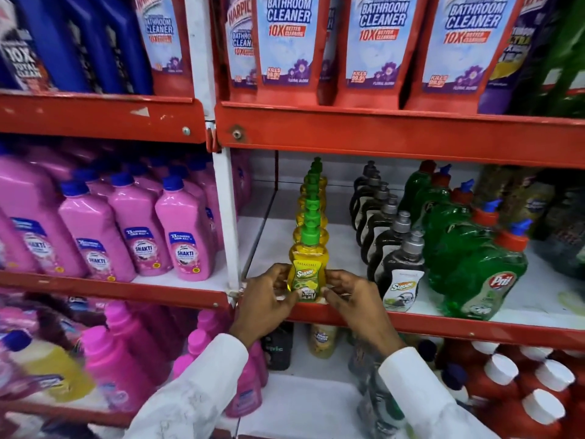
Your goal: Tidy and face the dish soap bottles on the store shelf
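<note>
front yellow bottle (307, 274): shelf (443, 324) front edge, label outward | left hand (267, 299) + right hand (351, 299): grip closed on its sides | risk: a rearward push may topple the yellow row (311, 204) behind

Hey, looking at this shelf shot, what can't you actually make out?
Head view only:
- Yellow bottle: lower label partly covered by left hand and right hand.
- Yellow row: labels hidden by the front bottle.
- Bottom-left bottles: blurred, unreadable.
- Cleaner pouches: tops cut off by the frame.
</note>
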